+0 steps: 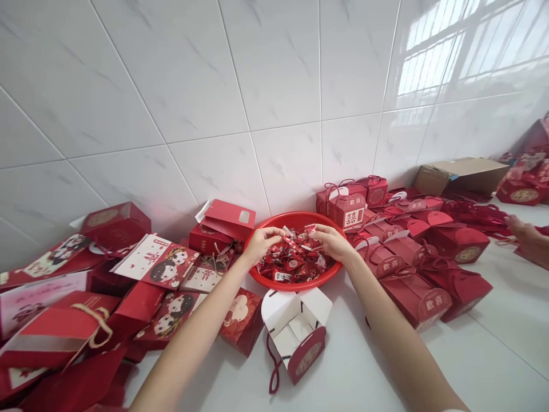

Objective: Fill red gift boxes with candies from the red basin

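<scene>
A red plastic basket (pixel 300 284) full of red-wrapped candies (pixel 294 264) stands against the wall. Over its left side, my left hand (pixel 262 245) pinches a red-wrapped candy (pixel 291 244) between thumb and fingers. At the basket's right side, my right hand (pixel 332 241) is closed at the fingertips on another small red-wrapped candy (pixel 311 229). Just in front of the basket sits an open red gift box (pixel 306 355), its white inside showing and its flaps spread. A dark red cord hangs from the box's left side.
Red boxes with printed figures (pixel 167 263) lie piled on the left. Closed red gift boxes (pixel 416 297) with cords stand in rows on the right, before a cardboard box (pixel 461 174). Another person's hand (pixel 529 237) reaches in at the right edge. A tiled wall (pixel 283 80) rises behind.
</scene>
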`<act>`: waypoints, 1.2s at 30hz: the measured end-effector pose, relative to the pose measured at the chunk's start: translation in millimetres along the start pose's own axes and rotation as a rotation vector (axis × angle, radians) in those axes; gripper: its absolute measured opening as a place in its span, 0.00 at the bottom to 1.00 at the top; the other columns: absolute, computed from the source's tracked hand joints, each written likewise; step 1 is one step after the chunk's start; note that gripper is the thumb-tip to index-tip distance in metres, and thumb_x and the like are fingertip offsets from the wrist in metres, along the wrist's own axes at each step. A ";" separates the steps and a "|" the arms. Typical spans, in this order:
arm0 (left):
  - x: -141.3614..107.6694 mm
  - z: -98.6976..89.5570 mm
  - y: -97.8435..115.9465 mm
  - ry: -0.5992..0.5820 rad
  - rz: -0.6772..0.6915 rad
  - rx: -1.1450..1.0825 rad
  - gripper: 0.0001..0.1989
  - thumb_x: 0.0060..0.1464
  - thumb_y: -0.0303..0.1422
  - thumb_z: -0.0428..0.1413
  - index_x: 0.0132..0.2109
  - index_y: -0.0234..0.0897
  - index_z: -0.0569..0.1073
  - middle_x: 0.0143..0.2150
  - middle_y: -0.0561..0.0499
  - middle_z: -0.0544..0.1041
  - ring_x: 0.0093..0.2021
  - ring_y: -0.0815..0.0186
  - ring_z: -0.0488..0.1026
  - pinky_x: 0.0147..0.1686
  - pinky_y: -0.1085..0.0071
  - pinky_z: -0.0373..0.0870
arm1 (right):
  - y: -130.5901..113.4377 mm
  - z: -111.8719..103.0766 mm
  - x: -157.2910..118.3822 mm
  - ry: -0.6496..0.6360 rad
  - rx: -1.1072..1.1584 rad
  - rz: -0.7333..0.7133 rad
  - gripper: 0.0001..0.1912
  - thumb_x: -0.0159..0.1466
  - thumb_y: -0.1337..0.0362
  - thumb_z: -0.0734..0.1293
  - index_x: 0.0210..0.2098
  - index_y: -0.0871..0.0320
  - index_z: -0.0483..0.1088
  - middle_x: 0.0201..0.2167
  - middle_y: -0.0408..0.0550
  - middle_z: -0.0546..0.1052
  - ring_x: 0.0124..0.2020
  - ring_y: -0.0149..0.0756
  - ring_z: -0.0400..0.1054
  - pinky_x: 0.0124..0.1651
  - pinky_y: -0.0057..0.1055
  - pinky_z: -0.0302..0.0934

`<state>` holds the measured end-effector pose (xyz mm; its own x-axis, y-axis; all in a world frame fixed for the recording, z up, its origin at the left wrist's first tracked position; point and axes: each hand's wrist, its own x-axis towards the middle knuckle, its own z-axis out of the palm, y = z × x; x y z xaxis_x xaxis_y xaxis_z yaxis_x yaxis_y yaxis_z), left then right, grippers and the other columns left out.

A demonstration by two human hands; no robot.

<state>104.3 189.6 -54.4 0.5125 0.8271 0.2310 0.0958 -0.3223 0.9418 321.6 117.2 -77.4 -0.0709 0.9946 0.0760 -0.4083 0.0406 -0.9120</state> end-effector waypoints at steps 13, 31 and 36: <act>-4.7 12.9 -1.1 -0.056 -0.097 -0.214 0.13 0.39 0.37 0.68 0.33 0.35 0.80 0.40 0.45 0.83 0.42 0.60 0.78 0.48 0.63 0.72 | 2.0 1.2 -1.9 -0.151 -0.110 0.040 0.12 0.49 0.62 0.79 0.31 0.59 0.78 0.29 0.43 0.79 0.30 0.28 0.70 0.32 0.23 0.64; 22.1 -4.7 -9.1 -0.255 -0.062 0.473 0.11 0.49 0.28 0.56 0.38 0.37 0.82 0.41 0.47 0.84 0.44 0.59 0.79 0.48 0.66 0.74 | 8.8 -0.6 2.4 -0.006 -0.269 0.003 0.12 0.44 0.62 0.79 0.24 0.60 0.76 0.21 0.41 0.76 0.22 0.27 0.66 0.25 0.25 0.56; 42.9 18.1 -8.9 -0.375 -0.081 0.676 0.09 0.44 0.24 0.60 0.33 0.40 0.81 0.38 0.49 0.83 0.43 0.57 0.78 0.49 0.66 0.71 | 8.4 -0.2 0.9 -0.118 -0.330 0.040 0.10 0.45 0.63 0.78 0.24 0.59 0.77 0.21 0.42 0.76 0.23 0.29 0.67 0.28 0.27 0.59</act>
<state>140.9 219.6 -57.2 0.7245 0.6879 -0.0441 0.5834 -0.5778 0.5707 318.3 118.4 -85.0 -0.1935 0.9789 0.0656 -0.0881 0.0493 -0.9949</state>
